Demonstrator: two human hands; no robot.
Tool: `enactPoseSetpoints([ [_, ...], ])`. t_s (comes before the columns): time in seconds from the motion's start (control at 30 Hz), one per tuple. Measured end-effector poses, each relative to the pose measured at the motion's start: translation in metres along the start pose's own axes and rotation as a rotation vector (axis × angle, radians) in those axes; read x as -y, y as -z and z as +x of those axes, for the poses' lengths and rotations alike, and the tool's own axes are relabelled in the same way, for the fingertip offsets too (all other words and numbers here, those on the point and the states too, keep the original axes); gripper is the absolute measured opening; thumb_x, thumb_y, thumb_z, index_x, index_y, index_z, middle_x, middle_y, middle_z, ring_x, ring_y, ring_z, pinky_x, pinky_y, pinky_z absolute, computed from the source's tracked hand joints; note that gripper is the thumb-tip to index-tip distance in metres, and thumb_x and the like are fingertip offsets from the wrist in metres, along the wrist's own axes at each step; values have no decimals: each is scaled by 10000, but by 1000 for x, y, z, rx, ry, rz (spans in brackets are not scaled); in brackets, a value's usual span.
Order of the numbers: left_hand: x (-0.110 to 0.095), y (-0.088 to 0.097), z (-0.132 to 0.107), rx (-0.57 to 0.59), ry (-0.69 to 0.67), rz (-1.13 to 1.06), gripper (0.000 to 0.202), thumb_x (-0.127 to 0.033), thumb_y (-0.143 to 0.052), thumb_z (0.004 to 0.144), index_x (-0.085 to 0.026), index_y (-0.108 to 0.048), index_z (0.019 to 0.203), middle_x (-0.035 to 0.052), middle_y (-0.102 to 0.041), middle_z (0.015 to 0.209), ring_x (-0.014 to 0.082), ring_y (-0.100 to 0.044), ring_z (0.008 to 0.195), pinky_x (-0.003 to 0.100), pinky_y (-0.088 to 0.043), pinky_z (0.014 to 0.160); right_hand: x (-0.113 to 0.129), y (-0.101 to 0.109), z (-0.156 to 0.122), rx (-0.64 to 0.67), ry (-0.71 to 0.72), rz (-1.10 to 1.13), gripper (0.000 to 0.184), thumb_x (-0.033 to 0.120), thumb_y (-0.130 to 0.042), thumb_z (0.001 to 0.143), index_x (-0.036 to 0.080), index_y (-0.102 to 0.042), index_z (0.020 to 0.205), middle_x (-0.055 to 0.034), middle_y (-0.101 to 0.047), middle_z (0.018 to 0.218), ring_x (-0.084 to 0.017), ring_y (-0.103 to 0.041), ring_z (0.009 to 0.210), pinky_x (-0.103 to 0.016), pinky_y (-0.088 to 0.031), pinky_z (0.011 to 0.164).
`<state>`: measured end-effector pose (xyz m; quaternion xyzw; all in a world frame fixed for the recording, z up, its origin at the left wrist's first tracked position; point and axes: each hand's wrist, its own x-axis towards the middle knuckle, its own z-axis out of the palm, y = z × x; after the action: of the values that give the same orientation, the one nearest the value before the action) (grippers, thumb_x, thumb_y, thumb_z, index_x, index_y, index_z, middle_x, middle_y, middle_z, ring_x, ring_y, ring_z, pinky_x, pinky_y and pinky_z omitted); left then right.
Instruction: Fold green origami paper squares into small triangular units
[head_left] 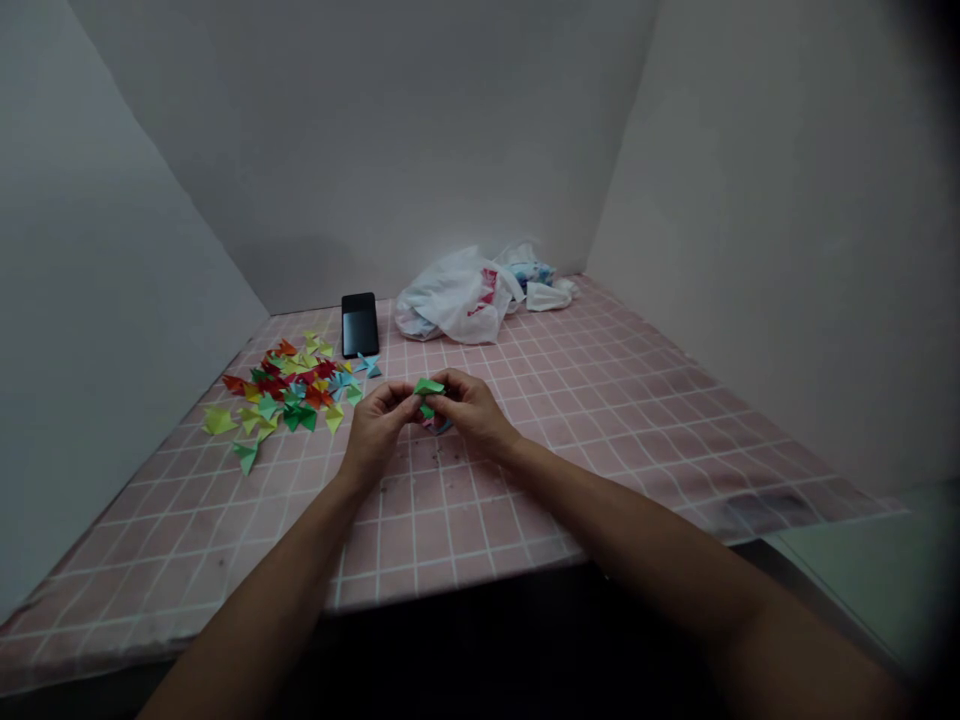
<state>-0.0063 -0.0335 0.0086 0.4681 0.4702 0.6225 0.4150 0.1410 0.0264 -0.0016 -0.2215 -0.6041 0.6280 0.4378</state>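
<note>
Between my two hands is a small piece of green folded paper (429, 386), held just above the table. My left hand (379, 420) pinches its left side with thumb and fingers. On the other side, my right hand (472, 408) grips it with the thumb in front. Below the fingers, bits of pink and blue paper (438, 426) show, mostly hidden by my hands. To the left of my left hand lies a loose pile of small folded paper pieces (300, 382) in red, orange, yellow, green and blue.
A black phone (360, 326) lies behind the paper pile. White plastic bags (457, 295) sit crumpled along the back wall, with blue-patterned packaging (531, 272) beside them. A pink checked cloth (600, 420) covers the table, and pale walls enclose its left, back and right.
</note>
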Motion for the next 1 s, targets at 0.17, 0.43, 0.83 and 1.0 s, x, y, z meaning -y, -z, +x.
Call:
enactPoseSetpoints([
  [0.17, 0, -2, -1, -23, -10, 9, 240, -324, -825, 714, -148, -719, 837, 1, -677, 750, 126, -625, 633, 280, -547, 653, -2, -1, 1, -3, -41, 78, 247, 372, -771, 752, 183, -630, 824, 24, -644, 681, -98, -596, 539, -210, -473, 508],
  [0.43, -4, -3, -1, -20, -8, 44, 258, -349, -839, 693, -145, -725, 801, 6, -686, 731, 137, -637, 620, 282, -543, 629, 1, 0, -1, -31, -44, 91, 310, 424, -810, 723, 174, -639, 794, 22, -639, 706, -93, -602, 566, -219, -502, 540],
  [0.83, 2, 1, 0, -40, 14, 17, 251, -336, -823, 708, -151, -754, 863, 19, -714, 792, 149, -650, 677, 290, -558, 664, 2, 3, 0, -72, -2, 11, 292, 457, -724, 811, 187, -618, 780, 16, -638, 676, -105, -595, 548, -230, -512, 519],
  [1.0, -1, 0, -1, -35, -40, 86, 251, -343, -838, 701, -150, -753, 835, 21, -712, 785, 158, -652, 705, 293, -554, 692, 3, 3, 0, -55, -37, 36, 300, 449, -758, 773, 178, -630, 754, 6, -652, 638, -116, -611, 547, -237, -524, 521],
])
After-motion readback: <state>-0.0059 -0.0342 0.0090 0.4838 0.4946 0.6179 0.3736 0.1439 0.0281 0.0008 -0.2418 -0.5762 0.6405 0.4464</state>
